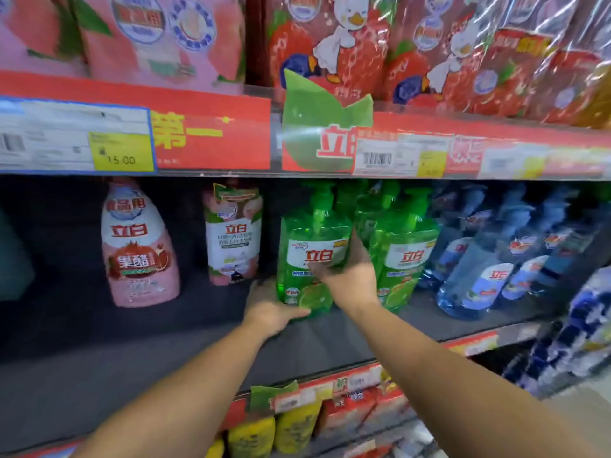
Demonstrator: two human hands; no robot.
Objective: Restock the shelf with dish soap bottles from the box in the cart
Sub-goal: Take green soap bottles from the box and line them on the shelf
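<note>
Item one: a green dish soap bottle (309,259) with a pump top, clear plastic filled with green liquid, white label with red characters and a lime slice printed low on the front. It stands upright on the dark shelf (139,352), well back from the front edge. We have both hands on it. Our left hand (269,312) cups the bottle's lower left corner at its base, fingers curled behind. Our right hand (347,272) is clamped on its right side, thumb across the label and fingers wrapped round the far side.

Item two: more green pump bottles (403,256) of the same kind, just beside on the right and behind, touching or nearly so.

Item three: blue bottles (479,279) in a row further right, tilted in the wide-angle view.

Item four: to the left, a pink and white refill pouch (233,239) near the held bottle, then a pink bottle (139,249) with a strawberry print, standing apart with bare shelf between.

Item five: the shelf above carries pink and red strawberry packs (347,44); its red edge strip holds a price tag (76,137) reading 15.00.

Item six: yellow packs (294,428) and red ones on the shelf below.
</note>
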